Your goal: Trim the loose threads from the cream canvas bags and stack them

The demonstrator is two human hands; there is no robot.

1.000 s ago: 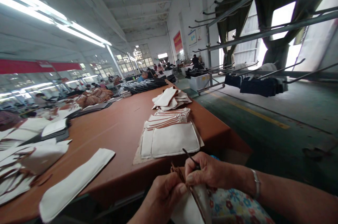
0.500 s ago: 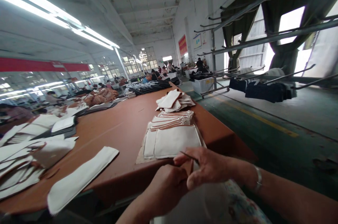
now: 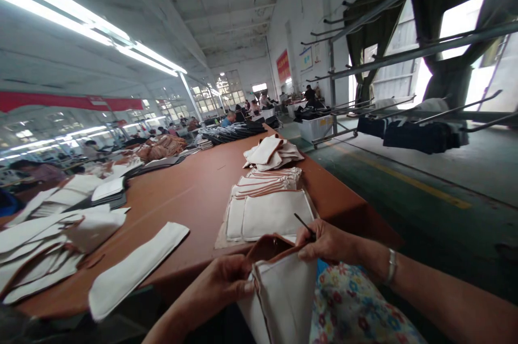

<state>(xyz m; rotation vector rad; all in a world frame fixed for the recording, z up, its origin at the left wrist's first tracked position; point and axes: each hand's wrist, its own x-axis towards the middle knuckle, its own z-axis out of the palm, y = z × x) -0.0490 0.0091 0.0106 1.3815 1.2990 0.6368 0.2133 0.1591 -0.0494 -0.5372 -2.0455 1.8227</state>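
Between my hands is a folded sewn piece (image 3: 289, 290), white outside with a brown inner face and brown edge. My left hand (image 3: 226, 282) pinches its left edge, thumb on the white side. With thumb and fingers, my right hand (image 3: 329, 241) grips its top right corner. A thin dark pointed tool (image 3: 302, 222) also sticks out of the right hand; its kind cannot be made out. Just beyond lies a stack of white stitched panels (image 3: 275, 214) with brown edges, on the brown-covered table (image 3: 194, 187). The lower end of the held piece is out of view.
A long white panel (image 3: 137, 268) lies at the table's front left, beside a pile of white and brown pieces (image 3: 40, 247). More white pieces (image 3: 269, 152) lie behind the stack. A metal rack (image 3: 332, 90) stands right, and people work farther back.
My hands have moved apart and the white and brown piece now shows spread between them, its top gaping. The dark tool points more upward. The view has shifted slightly.
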